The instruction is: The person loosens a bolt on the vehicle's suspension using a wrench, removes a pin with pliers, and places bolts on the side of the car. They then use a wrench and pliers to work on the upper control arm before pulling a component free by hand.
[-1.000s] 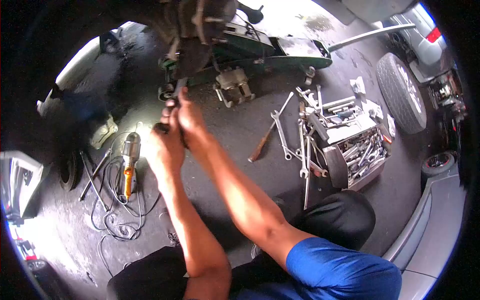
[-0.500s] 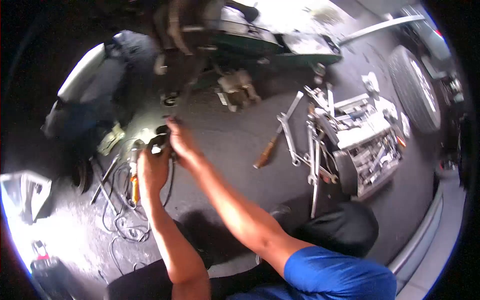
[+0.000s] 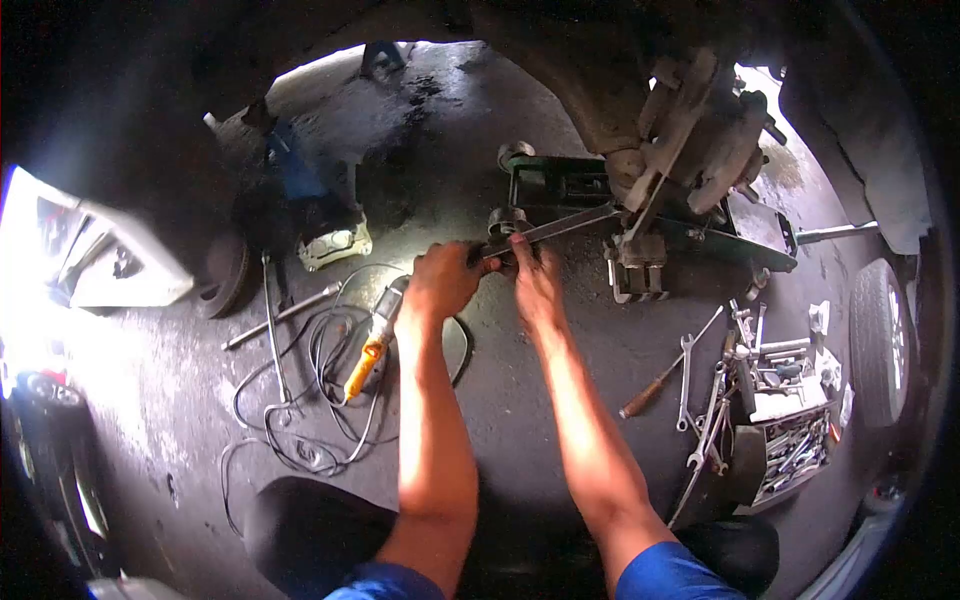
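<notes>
A long flat metal bar (image 3: 572, 224) slants up to the right toward the rusty wheel hub (image 3: 690, 150) under the raised vehicle. My left hand (image 3: 443, 283) is closed at the bar's near end, thumb pointing right. Close beside it, my right hand (image 3: 536, 283) has its fingers curled at the same bar, and part of the grip is hidden behind the fingers. A brake caliper (image 3: 640, 268) hangs below the hub, right of my hands. Just below my left hand lies a work lamp with a yellow handle (image 3: 366, 366), its cable looped on the floor.
A green floor jack (image 3: 570, 185) stands behind the bar. At right are a screwdriver (image 3: 645, 398), loose wrenches (image 3: 706, 425), an open toolbox (image 3: 790, 450) and a wheel (image 3: 875, 340). A cross-shaped lug wrench (image 3: 272, 325) lies left, near a pale metal part (image 3: 335, 244).
The view has swung, bringing the hub and jack further into sight. My hands, earlier close together beside the lamp, are now at the metal bar near the jack.
</notes>
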### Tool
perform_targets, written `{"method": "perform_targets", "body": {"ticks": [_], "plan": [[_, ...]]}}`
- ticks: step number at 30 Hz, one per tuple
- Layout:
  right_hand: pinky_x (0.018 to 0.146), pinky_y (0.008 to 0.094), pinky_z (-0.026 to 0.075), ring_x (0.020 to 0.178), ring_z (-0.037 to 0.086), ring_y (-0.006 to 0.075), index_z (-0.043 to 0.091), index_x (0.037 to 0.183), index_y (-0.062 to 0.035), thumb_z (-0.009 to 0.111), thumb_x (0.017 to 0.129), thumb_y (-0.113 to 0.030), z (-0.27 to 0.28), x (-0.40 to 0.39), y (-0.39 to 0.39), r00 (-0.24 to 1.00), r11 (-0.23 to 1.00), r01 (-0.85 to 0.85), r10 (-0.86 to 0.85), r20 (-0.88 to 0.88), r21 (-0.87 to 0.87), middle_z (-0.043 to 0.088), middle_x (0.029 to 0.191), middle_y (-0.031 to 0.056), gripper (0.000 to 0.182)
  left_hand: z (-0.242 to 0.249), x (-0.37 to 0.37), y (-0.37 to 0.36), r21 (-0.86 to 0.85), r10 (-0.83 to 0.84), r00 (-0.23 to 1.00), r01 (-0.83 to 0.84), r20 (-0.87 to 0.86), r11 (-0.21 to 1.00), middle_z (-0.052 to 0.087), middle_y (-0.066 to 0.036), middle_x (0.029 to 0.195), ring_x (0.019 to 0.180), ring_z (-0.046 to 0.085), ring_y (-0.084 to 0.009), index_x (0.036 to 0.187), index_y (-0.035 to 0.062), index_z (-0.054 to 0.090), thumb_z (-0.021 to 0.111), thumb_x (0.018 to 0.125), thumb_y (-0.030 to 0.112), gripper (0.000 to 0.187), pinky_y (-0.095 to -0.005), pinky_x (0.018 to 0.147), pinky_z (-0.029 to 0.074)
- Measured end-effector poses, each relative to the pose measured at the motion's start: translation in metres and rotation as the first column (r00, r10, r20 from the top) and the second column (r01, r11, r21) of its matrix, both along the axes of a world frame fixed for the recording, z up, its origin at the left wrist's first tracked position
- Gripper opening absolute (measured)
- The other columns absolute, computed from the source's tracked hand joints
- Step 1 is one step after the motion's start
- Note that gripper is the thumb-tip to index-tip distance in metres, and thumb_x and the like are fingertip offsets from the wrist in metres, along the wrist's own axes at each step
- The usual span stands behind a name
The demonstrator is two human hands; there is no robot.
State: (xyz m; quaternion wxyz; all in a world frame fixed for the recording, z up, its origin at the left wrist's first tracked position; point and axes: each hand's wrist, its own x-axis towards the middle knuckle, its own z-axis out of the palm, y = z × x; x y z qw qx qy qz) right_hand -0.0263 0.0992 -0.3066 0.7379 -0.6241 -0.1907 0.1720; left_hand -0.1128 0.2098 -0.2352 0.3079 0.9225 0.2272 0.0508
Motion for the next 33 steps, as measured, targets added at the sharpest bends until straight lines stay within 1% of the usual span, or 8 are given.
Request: {"method": "perform_targets", "body": {"ticks": [5, 8, 11, 13, 17, 21, 25, 33], "plan": [[0.101, 0.0424, 0.038, 0.12, 0.051, 0.0371, 0.052, 0.133, -0.0042, 0.046, 0.1, -0.044, 0.029, 0.001, -0.001, 0.984, 0.964, 0.145, -0.116, 0.137, -0.225, 0.056, 0.129, 0.0205, 0.052, -0.029, 0.016, 0.008, 0.202, -0.035, 0.978, -0.007, 0.205, 0.979, 0.069, -0.016, 0.1, 0.101, 0.059, -0.036, 0.106, 0.0132, 0.071, 0.065, 0.087, 0.036, 0.03, -0.0482, 0.091, 0.042], [0.097, 0.0473, 0.04, 0.115, 0.052, 0.0394, 0.053, 0.129, -0.0019, 0.045, 0.099, -0.047, 0.029, -0.009, -0.003, 0.968, 0.896, 0.251, -0.224, 0.115, -0.366, 0.054, 0.128, 0.0249, 0.054, -0.009, 0.004, 0.001, -0.009, -0.031, 0.968, 0.035, 0.251, 0.999, 0.069, -0.017, 0.099, 0.099, 0.059, -0.0355, 0.105, 0.0097, 0.071, 0.065, 0.087, 0.033, 0.029, -0.0459, 0.089, 0.043], [0.092, 0.0467, 0.041, 0.104, 0.055, 0.0413, 0.055, 0.126, -0.0013, 0.045, 0.099, -0.047, 0.001, -0.01, -0.004, 0.955, 0.93, 0.278, -0.242, 0.171, -0.239, 0.058, 0.117, 0.024, 0.054, 0.014, -0.007, -0.009, -0.166, 0.019, 0.999, -0.011, 0.046, 0.986, 0.068, -0.02, 0.101, 0.095, 0.065, -0.0381, 0.109, 0.0076, 0.069, 0.064, 0.089, 0.034, 0.033, -0.0439, 0.083, 0.049], [0.092, 0.0461, 0.041, 0.105, 0.054, 0.0422, 0.056, 0.125, -0.0019, 0.044, 0.1, -0.045, 0.01, -0.015, -0.005, 0.962, 0.953, 0.241, -0.259, -0.083, -0.186, 0.058, 0.118, 0.0236, 0.051, 0.015, -0.013, -0.011, -0.088, 0.017, 0.992, -0.006, 0.123, 0.996, 0.068, -0.021, 0.097, 0.092, 0.065, -0.0384, 0.107, 0.0065, 0.069, 0.064, 0.088, 0.032, 0.032, -0.0454, 0.08, 0.049], [0.091, 0.0469, 0.042, 0.107, 0.056, 0.0431, 0.057, 0.123, -0.0008, 0.046, 0.099, -0.042, 0.003, -0.017, 0.01, 0.862, 0.774, 0.475, -0.316, 0.396, -0.418, 0.06, 0.116, 0.0261, 0.049, 0.0, -0.001, 0.006, 0.076, -0.05, 0.973, 0.033, 0.227, 0.997, 0.068, -0.021, 0.096, 0.093, 0.064, -0.0397, 0.105, 0.0062, 0.07, 0.064, 0.089, 0.035, 0.034, -0.0466, 0.081, 0.048], [0.089, 0.0472, 0.043, 0.102, 0.058, 0.0437, 0.057, 0.117, 0.0021, 0.049, 0.099, -0.036, 0.015, 0.011, 0.022, 0.942, 0.882, 0.326, -0.271, 0.199, -0.341, 0.061, 0.112, 0.0276, 0.043, -0.026, 0.029, 0.033, 0.287, -0.114, 0.94, 0.018, 0.322, 0.958, 0.067, -0.022, 0.103, 0.098, 0.061, -0.0401, 0.105, 0.0054, 0.07, 0.062, 0.089, 0.041, 0.04, -0.0476, 0.086, 0.047], [0.085, 0.0477, 0.043, 0.096, 0.058, 0.0421, 0.058, 0.11, 0.0035, 0.053, 0.097, -0.034, 0.029, -0.002, 0.02, 0.907, 0.865, 0.407, -0.344, 0.243, -0.295, 0.061, 0.105, 0.026, 0.04, -0.011, 0.03, 0.034, -0.06, -0.118, 0.993, 0.117, -0.004, 0.991, 0.059, -0.022, 0.117, 0.115, 0.05, -0.0413, 0.115, 0.0062, 0.066, 0.06, 0.091, 0.038, 0.041, -0.0513, 0.099, 0.037], [0.076, 0.0459, 0.045, 0.082, 0.059, 0.037, 0.056, 0.112, 0.0042, 0.053, 0.098, -0.029, 0.025, 0.017, 0.029, 0.946, 0.93, 0.303, -0.267, 0.184, -0.209, 0.063, 0.092, 0.0219, 0.036, -0.043, 0.052, 0.052, 0.172, -0.107, 0.971, 0.07, 0.216, 0.983, 0.062, -0.021, 0.117, 0.116, 0.051, -0.0415, 0.112, -0.0005, 0.064, 0.061, 0.089, 0.039, 0.045, -0.0495, 0.1, 0.037]]}}
